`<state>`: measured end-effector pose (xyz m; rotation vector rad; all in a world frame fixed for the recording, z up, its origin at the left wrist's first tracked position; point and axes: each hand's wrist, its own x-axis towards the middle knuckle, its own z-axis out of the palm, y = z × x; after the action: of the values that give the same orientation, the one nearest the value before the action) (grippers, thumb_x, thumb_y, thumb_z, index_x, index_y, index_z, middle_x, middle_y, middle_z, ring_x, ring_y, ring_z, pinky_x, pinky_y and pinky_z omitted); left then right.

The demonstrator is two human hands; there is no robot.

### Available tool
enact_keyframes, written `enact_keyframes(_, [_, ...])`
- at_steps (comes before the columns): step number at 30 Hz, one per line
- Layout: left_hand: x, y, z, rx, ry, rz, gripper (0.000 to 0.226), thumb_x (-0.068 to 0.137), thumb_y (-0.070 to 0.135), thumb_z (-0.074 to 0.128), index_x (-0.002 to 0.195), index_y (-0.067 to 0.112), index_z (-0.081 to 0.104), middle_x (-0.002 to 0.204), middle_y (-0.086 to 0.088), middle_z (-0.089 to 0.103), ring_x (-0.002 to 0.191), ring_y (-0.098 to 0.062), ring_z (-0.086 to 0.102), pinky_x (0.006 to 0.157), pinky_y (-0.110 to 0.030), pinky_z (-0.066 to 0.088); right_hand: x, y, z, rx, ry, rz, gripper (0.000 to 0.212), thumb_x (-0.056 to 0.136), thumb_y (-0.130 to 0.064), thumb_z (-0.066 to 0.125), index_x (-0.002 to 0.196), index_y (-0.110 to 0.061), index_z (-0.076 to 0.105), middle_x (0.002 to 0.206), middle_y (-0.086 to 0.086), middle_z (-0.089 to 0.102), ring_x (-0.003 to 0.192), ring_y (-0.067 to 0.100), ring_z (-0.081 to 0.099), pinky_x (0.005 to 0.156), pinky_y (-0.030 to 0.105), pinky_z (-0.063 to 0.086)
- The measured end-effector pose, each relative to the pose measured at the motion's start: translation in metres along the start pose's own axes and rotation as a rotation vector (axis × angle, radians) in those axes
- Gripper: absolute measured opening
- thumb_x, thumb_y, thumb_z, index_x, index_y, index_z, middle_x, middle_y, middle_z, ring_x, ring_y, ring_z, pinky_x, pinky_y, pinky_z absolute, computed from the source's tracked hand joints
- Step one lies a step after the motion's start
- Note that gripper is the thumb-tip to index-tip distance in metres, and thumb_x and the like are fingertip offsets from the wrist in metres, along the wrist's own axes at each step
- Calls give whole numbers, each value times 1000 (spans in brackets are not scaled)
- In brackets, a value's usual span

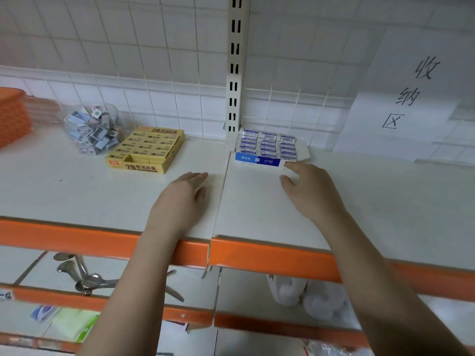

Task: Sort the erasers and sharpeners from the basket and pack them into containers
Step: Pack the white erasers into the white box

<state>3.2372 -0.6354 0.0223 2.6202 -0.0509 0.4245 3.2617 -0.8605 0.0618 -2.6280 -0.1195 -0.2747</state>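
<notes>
We see a white shelf (77, 191) with an orange front edge. Our left hand (183, 199) lies flat on it with straight fingers, so its grip is open and holds nothing. Our right hand (312, 194) reaches to the blue box (259, 159); one fingertip is at the box's front right corner, the other fingers are loose, and this grip holds nothing too. The blue box sits at the back by the white post (234, 73). It is full of erasers (268, 145) in rows, with "ERASER" on the wraps and "CLASSIC" on the box front. To the left is a yellow box (145, 150) that says "2B" with Chinese words, and it holds yellow erasers. Just beside it, further left, stands a clear jar (93, 127) full of small sharpeners. At the far left is an orange basket (12, 116). On the right wall hangs a paper sign (411, 98) that reads "收纳区".
</notes>
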Motion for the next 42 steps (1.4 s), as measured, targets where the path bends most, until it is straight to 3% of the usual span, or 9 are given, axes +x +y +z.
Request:
enact_keyframes(8, [-5, -69, -41, 0, 97, -64, 34, 89, 14, 52, 122, 12, 63, 127, -8, 59, 116, -27, 53, 94, -29, 39, -30, -45, 22, 58, 85, 25, 39, 96, -24, 51, 133, -12, 54, 133, 6, 57, 123, 19, 51, 101, 29, 39])
enact_keyframes(11, [14, -106, -54, 18, 112, -64, 40, 89, 18, 54, 129, 15, 57, 137, -7, 50, 124, -26, 46, 100, -33, 38, -36, -72, 35, 48, 125, 42, 38, 96, -24, 50, 133, -12, 53, 132, 6, 57, 122, 19, 51, 100, 29, 39])
enact_keyframes(14, [46, -137, -60, 132, -67, -48, 56, 91, 32, 53, 143, 23, 35, 153, -5, 27, 141, -24, 21, 113, -41, 25, -35, -99, 55, 24, 120, 120, 40, 97, -25, 48, 135, -13, 50, 137, 5, 53, 125, 21, 48, 103, 31, 36])
enact_keyframes(18, [76, -162, -57, 281, -287, 85, 65, 93, 50, 43, 149, 29, 16, 157, -1, 12, 145, -23, 4, 115, -50, 16, -33, -127, 81, 21, 47, 228, 45, 96, -26, 47, 138, -12, 45, 143, 6, 46, 132, 23, 40, 108, 32, 30])
enact_keyframes(27, [91, -161, -46, 234, -324, 150, 48, 100, 37, 36, 146, 38, 22, 156, 4, 18, 144, -25, 10, 113, -48, 21, -15, -145, 100, -92, -37, 288, 56, 97, -27, 47, 147, -12, 28, 150, 10, 33, 137, 25, 31, 109, 34, 26])
enact_keyframes(33, [90, -137, -36, 267, -330, 185, 49, 101, 37, 32, 147, 35, 19, 156, 7, 16, 144, -23, 10, 111, -47, 24, 23, -118, 82, -143, 73, 292, 52, 92, -15, 48, 142, -8, 34, 150, 12, 28, 138, 25, 28, 101, 38, 35])
enact_keyframes(37, [88, -123, -27, 266, -323, 180, 49, 101, 37, 31, 148, 34, 18, 156, 7, 16, 145, -22, 9, 111, -49, 24, 43, -101, 75, -218, 21, 263, 58, 94, -19, 45, 147, -12, 24, 157, 9, 15, 145, 23, 13, 110, 43, 26])
enact_keyframes(42, [86, -114, -23, 286, -323, 168, 50, 100, 39, 30, 148, 32, 16, 157, 7, 14, 145, -21, 6, 112, -51, 22, 56, -89, 75, -384, -19, 165, 36, 95, -25, 44, 126, -7, 46, 133, 12, 47, 121, 31, 46, 99, 44, 36])
